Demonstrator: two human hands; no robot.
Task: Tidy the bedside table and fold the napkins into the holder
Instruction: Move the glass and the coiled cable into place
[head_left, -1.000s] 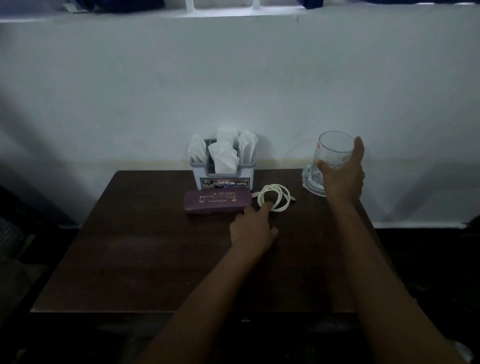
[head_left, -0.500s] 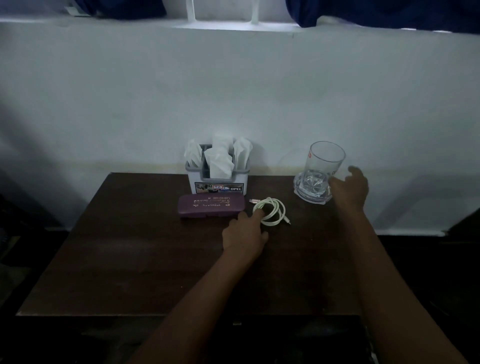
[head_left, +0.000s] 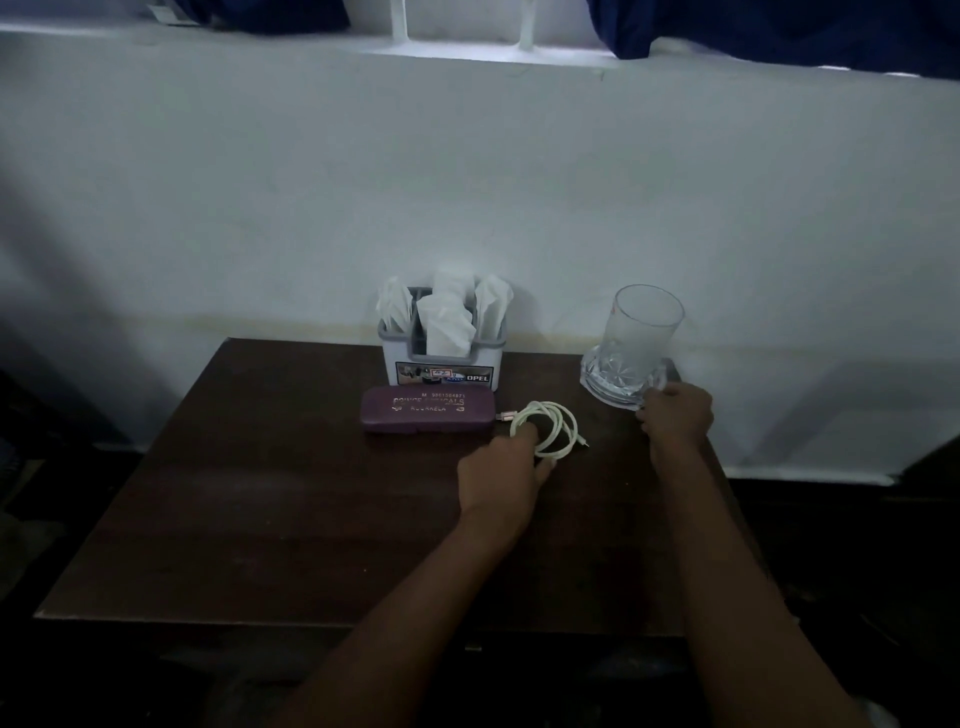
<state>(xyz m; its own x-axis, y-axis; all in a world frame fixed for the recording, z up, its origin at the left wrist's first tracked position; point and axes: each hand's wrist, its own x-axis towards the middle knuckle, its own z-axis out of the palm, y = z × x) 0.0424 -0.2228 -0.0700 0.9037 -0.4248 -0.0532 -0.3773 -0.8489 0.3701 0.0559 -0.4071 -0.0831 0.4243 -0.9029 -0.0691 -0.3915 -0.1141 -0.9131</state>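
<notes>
A grey and white napkin holder stands at the back of the dark wooden bedside table, with several white napkins upright in it. A purple spectacle case lies just in front of the holder. Right of the case lies a coiled white cable. My left hand pinches the coil's near side, one finger inside the loop. An empty clear glass stands on a cut-glass coaster at the back right corner. My right hand is curled on the coaster's near right edge.
A white wall rises directly behind the table, with a window ledge and dark blue curtains at the top. The glass sits close to the table's right edge. Dark floor and dim shapes surround the table on both sides.
My right hand let go of the glass, dropped down and closed on the coaster's edge. My left hand stayed on the cable coil. The camera tilted slightly upward.
</notes>
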